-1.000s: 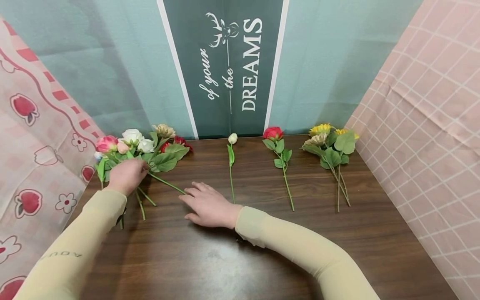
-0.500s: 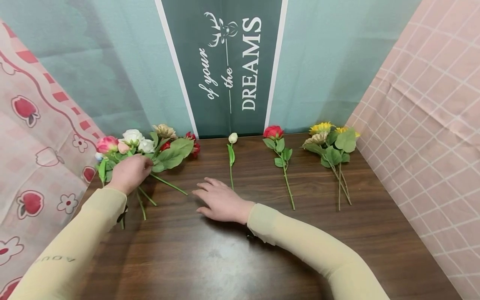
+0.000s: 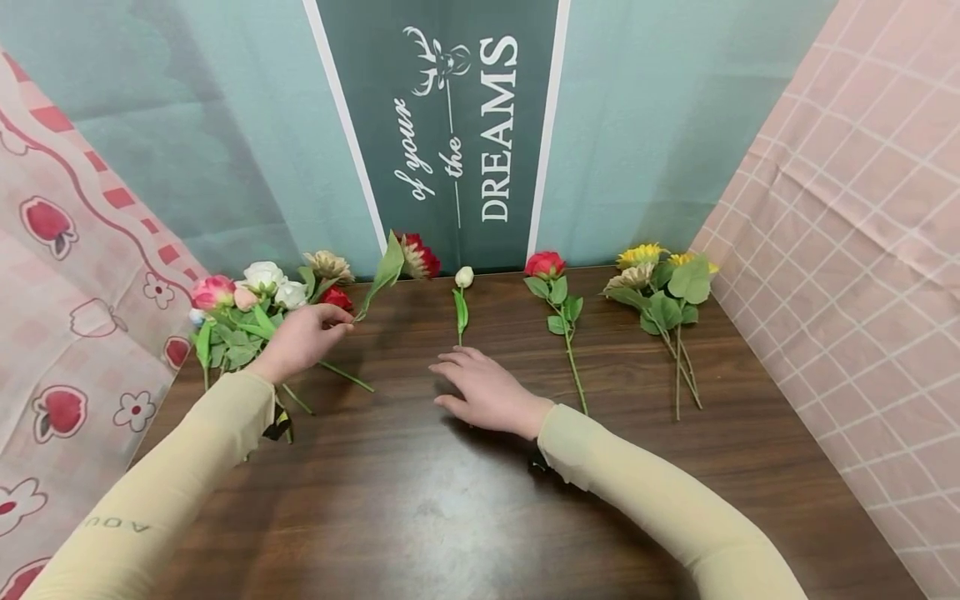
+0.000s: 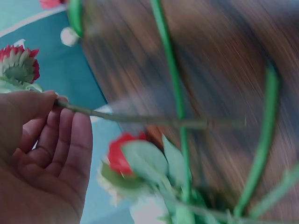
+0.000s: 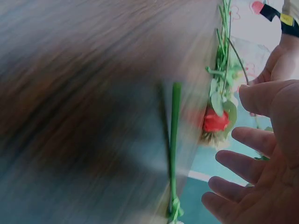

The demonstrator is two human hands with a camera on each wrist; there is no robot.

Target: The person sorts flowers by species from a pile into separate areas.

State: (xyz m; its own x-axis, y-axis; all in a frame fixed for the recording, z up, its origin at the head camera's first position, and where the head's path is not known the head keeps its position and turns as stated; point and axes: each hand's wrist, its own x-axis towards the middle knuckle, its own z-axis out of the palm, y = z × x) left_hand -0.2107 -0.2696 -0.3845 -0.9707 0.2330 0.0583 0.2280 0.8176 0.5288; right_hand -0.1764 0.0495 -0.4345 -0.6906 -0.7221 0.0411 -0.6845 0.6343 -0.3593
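Note:
My left hand pinches the thin stem of a red flower between thumb and fingers. Raised off the table, the flower points away to the right, with one broad green leaf. In the left wrist view its stem runs out past the fingertips. Below and left of that hand lies a bunch with white roses, a pink flower, a beige flower and a red rose. My right hand, fingers extended, holds nothing and hovers by the stem of a white tulip.
A single red rose lies right of the tulip. Farther right is a small group with yellow sunflowers and a beige flower. Fabric walls enclose the back and sides of the brown wooden table.
The left hand has lifted the red flower out of the left bunch, moving right. My right hand has drawn back to the right, away from the bunch.

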